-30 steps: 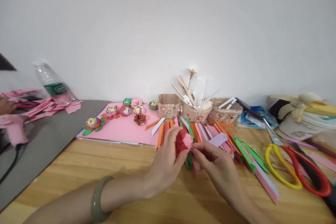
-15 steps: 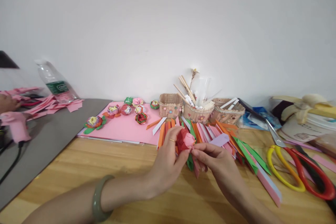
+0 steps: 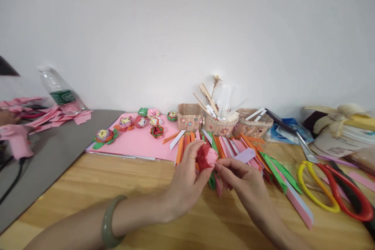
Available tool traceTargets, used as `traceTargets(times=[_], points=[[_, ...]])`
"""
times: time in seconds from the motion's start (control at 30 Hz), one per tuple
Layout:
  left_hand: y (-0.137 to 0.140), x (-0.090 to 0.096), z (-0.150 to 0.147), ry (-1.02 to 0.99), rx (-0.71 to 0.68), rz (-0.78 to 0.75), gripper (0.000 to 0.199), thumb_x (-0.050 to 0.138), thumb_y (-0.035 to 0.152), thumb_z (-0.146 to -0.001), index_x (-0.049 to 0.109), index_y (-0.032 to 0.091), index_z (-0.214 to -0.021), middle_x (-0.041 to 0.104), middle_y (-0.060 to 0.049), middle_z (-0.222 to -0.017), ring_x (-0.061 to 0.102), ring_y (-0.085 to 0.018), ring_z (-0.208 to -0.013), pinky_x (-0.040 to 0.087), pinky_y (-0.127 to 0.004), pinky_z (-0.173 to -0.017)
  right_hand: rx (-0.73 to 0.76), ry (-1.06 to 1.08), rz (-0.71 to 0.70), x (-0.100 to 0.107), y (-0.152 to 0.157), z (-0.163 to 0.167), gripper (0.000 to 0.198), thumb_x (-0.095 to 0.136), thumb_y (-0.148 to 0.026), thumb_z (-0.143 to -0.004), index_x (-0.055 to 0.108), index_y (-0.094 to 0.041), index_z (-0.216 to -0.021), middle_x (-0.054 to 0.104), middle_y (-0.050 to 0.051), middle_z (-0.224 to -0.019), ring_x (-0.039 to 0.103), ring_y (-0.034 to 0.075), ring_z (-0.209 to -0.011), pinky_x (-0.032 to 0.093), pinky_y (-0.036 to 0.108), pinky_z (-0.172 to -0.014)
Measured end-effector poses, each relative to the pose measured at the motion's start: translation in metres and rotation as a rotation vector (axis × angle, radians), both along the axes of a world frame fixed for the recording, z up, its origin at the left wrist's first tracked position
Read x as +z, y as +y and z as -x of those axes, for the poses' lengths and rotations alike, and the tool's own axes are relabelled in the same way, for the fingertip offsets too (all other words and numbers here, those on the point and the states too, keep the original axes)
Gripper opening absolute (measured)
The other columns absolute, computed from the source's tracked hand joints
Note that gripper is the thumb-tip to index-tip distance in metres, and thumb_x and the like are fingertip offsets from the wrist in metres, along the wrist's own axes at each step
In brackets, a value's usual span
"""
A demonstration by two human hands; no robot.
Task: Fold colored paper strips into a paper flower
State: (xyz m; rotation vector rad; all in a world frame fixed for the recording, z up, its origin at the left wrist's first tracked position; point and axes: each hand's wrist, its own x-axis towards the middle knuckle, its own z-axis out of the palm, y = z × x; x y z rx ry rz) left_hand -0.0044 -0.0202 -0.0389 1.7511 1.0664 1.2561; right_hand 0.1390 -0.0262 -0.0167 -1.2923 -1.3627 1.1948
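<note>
A paper flower (image 3: 207,155), red outside with a pink middle, is held above the table in front of me. My left hand (image 3: 187,179) is closed around its left side, with the thumb below. At its lower right edge, the thumb and forefinger of my right hand (image 3: 244,177) are pinched together against the flower. Whatever lies between those fingertips is too small to make out. Folded paper strips (image 3: 231,144) in orange, pink, green and purple lie spread behind and under both hands.
Finished paper flowers (image 3: 125,122) sit on a pink sheet (image 3: 137,144). Behind the strips stand small baskets (image 3: 190,117). Scissors (image 3: 318,187) lie at the right, near bananas (image 3: 340,121). At left are a bottle (image 3: 63,93), a pink glue gun (image 3: 17,140) and another person's hand (image 3: 8,117).
My hands stay nearly in place. The flower has turned slightly between the fingers, and the right fingertips have shifted a little at its edge.
</note>
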Motion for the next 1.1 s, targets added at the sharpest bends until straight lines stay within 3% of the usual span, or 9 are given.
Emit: traceTargets(times=[0.5,0.63,0.87,1.1], points=[[0.000,-0.002,0.001,0.064,0.018,-0.066,0.047,0.049,0.015,-0.079,0.033,0.024,-0.123,0.039,-0.008,-0.128,0.037,-0.022,-0.120,0.029,-0.043,-0.102,-0.072,-0.242,-0.223,-0.009,-0.004,0.001,0.019,0.053,-0.034,-0.078,0.061,-0.017,-0.073,0.057,0.000,-0.051,0.052,0.013,-0.041,0.041,0.024,-0.045],[0.000,-0.003,0.002,0.075,0.020,-0.088,0.048,0.049,0.014,-0.078,0.034,0.024,-0.123,0.037,-0.009,-0.130,0.035,-0.023,-0.121,0.029,-0.044,-0.102,-0.094,-0.175,-0.177,-0.011,-0.003,0.002,0.022,0.054,-0.038,-0.076,0.060,-0.017,-0.074,0.056,-0.001,-0.047,0.051,0.013,-0.039,0.041,0.024,-0.044],[0.000,-0.002,0.002,0.058,0.028,-0.077,0.046,0.046,0.015,-0.081,0.033,0.025,-0.124,0.036,-0.008,-0.130,0.036,-0.022,-0.120,0.033,-0.042,-0.100,-0.003,0.074,-0.001,-0.007,-0.001,0.003,0.028,0.061,-0.042,-0.072,0.062,-0.015,-0.070,0.054,-0.003,-0.044,0.047,0.009,-0.038,0.037,0.021,-0.039],[-0.001,-0.001,0.002,-0.004,0.003,-0.034,0.044,0.047,0.018,-0.081,0.034,0.024,-0.123,0.038,-0.009,-0.129,0.040,-0.023,-0.117,0.035,-0.044,-0.099,0.017,0.167,0.034,-0.007,0.002,0.002,0.025,0.066,-0.040,-0.068,0.063,-0.015,-0.065,0.051,-0.005,-0.043,0.044,0.008,-0.037,0.038,0.020,-0.037]])
